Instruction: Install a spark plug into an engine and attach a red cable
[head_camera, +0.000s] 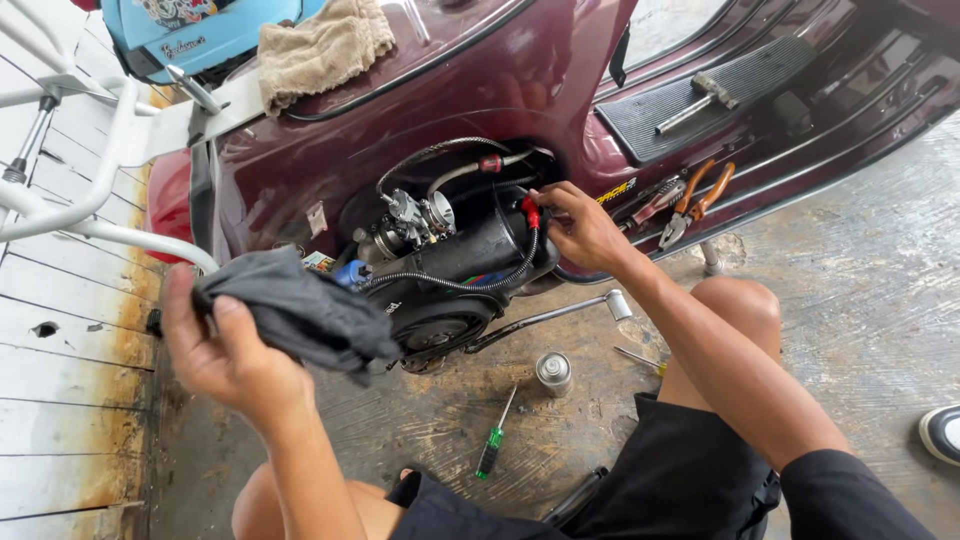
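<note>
Fingertips of right hand (583, 228) pinched red spark-plug cap (532, 212) inside maroon scooter's engine bay (450, 230); left hand (225, 350) clenched crumpled grey rag (300, 312). Tugging sideways risked tearing black ribbed lead (450, 284) below.

**Cloth and cap at the open engine bay**

A dark grey cloth (300, 312), crumpled and drooping, sits at nine o'clock of the black engine (455, 270). A small red cap (531, 212) stands on a cable end at the engine's two o'clock.

The person wears black shorts (690, 470) and a black sleeve (850, 495) on the right arm; both forearms and knees are bare.
</note>
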